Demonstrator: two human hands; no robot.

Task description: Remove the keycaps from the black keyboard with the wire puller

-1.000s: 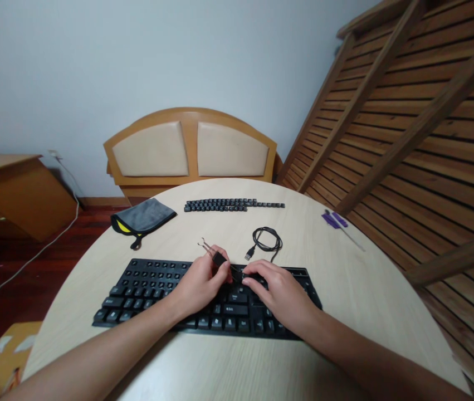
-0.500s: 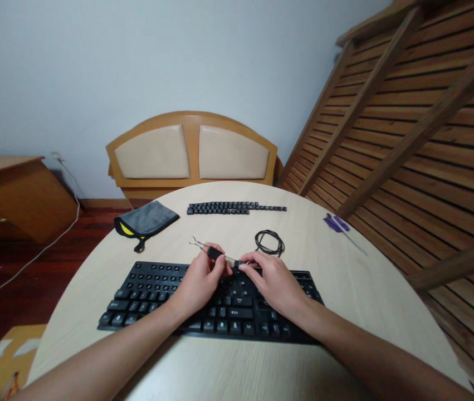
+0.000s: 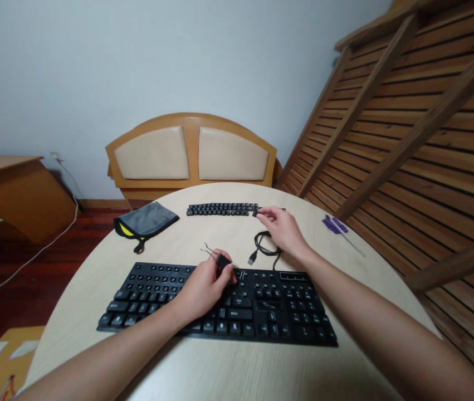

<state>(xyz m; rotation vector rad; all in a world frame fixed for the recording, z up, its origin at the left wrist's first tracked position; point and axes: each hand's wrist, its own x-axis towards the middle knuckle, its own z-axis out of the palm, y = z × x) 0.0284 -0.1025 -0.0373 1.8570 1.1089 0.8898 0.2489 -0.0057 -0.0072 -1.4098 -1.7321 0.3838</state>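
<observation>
A black keyboard [image 3: 245, 314] lies across the table in front of me, with bare switch spots along its upper rows where keycaps are off. Above its middle, my left hand [image 3: 209, 281] is closed around a keycap puller [image 3: 223, 260] with a black handle and thin wire prongs. Farther back, my right hand [image 3: 281, 225] pinches a black keycap [image 3: 255, 213] at the right end of the rows of removed keycaps [image 3: 220, 209]. Part of those rows is hidden behind its fingers.
A coiled black USB cable [image 3: 265, 252] lies behind the keyboard. At the left is a grey cloth [image 3: 148, 220] with yellow lining; at the right, a purple-handled brush-like tool [image 3: 337, 225]. A wooden chair back or headboard [image 3: 192, 150] stands beyond the round table [image 3: 107, 256].
My right hand has moved from the puller over the keyboard to the keycap rows, carrying a keycap. My left hand has shifted slightly right, still holding the puller.
</observation>
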